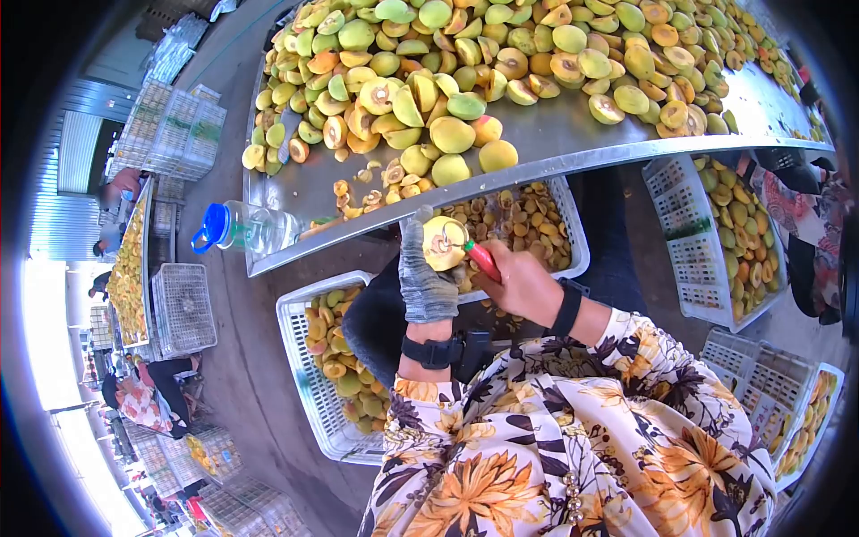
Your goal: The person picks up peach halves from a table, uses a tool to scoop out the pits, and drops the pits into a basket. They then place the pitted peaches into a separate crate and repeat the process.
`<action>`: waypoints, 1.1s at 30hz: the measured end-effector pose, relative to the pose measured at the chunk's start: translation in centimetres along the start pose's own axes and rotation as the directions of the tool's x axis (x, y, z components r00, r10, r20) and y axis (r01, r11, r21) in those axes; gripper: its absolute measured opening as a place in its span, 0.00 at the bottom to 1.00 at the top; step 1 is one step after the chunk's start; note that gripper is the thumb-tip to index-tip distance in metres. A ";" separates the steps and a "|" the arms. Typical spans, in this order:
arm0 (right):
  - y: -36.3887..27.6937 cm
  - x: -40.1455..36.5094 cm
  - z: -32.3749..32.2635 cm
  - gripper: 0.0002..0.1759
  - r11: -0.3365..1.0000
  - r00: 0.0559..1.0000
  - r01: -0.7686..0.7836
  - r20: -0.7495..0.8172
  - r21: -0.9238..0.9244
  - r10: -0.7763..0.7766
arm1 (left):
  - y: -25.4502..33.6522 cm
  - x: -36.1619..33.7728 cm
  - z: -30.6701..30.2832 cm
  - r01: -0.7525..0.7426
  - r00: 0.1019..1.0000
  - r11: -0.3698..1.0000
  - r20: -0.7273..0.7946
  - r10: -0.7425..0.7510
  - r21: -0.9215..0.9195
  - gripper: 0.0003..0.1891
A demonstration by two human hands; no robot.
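My left hand (426, 277), in a grey work glove, is closed round a yellow peach half (445, 243) with its cut face turned up. A pitting knife with a red handle (483, 260) and a curved metal loop is gripped in my bare right hand (526, 288). The loop rests at the pit in the middle of the cut face. Both hands are just below the edge of the metal table (573, 168), above a white crate (579, 234) of cut fruit scraps. On the table lies a large heap of peach halves (452, 134).
A clear water bottle with a blue lid (215, 228) stands at the table's left corner. One crate (304, 358) of halves sits left of my legs, another crate (684, 242) to the right. Other people (148, 398) sit at the far left and right among stacked crates (183, 130).
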State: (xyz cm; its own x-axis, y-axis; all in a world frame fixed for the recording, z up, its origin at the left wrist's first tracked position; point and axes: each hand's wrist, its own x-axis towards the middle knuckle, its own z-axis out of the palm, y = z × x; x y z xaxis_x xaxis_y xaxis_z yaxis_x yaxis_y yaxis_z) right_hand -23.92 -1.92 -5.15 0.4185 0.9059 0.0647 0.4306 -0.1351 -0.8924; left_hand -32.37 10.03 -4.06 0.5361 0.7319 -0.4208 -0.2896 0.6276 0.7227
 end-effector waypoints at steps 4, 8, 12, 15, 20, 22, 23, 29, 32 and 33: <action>0.2 -0.9 0.8 0.16 0.999 1.000 -0.014 0.024 -0.040 0.015 | -1.2 0.2 0.3 -0.117 0.993 0.993 0.031 0.117 0.010 0.18; 0.0 -1.1 0.9 0.16 1.000 0.999 -0.028 -0.036 0.012 0.028 | -2.9 1.7 -2.4 -0.206 0.975 0.965 0.113 0.190 0.160 0.20; -0.2 -1.5 0.9 0.15 1.000 1.000 -0.017 -0.015 -0.010 0.016 | -2.1 -0.5 0.8 -0.087 0.996 0.993 -0.023 0.089 0.081 0.19; -0.2 -1.8 1.0 0.14 0.999 0.998 -0.045 0.042 0.011 0.045 | -3.1 0.7 -0.4 -0.477 0.877 0.844 0.070 0.475 0.245 0.19; 0.1 -1.8 1.3 0.14 0.998 0.990 -0.057 0.130 0.019 0.054 | 0.3 2.1 -2.4 -0.173 0.950 0.905 0.308 0.050 0.388 0.14; 0.4 -1.3 1.5 0.11 0.999 0.989 -0.035 0.146 -0.014 0.036 | 1.2 2.6 -1.9 -0.061 0.941 0.889 0.322 -0.100 0.453 0.14; 0.4 -1.0 1.3 0.11 0.999 0.989 -0.030 0.145 -0.015 0.032 | 0.9 3.0 -2.2 -0.065 0.941 0.889 0.324 -0.096 0.452 0.14; 0.2 -0.4 1.6 0.12 0.998 0.998 -0.035 -0.053 0.052 0.037 | -1.7 2.8 -1.8 -0.100 0.994 0.986 0.056 0.093 0.137 0.19; 0.0 -0.7 1.1 0.11 0.994 0.996 -0.093 -0.013 0.056 0.094 | -2.7 2.4 -1.8 -0.119 0.993 0.982 0.032 0.116 0.147 0.22; 0.2 -0.7 1.1 0.11 0.994 0.995 -0.095 -0.022 0.045 0.096 | -2.8 2.4 -1.8 -0.121 0.993 0.985 0.009 0.121 0.120 0.23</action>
State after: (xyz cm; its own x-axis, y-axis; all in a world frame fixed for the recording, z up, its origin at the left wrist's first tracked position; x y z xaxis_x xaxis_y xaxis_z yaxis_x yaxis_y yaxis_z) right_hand -25.03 -2.14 -5.89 0.4751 0.8799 -0.0117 0.3527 -0.2026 -0.9135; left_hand -31.65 10.47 -8.09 0.5045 0.8000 -0.3249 -0.2551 0.4976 0.8291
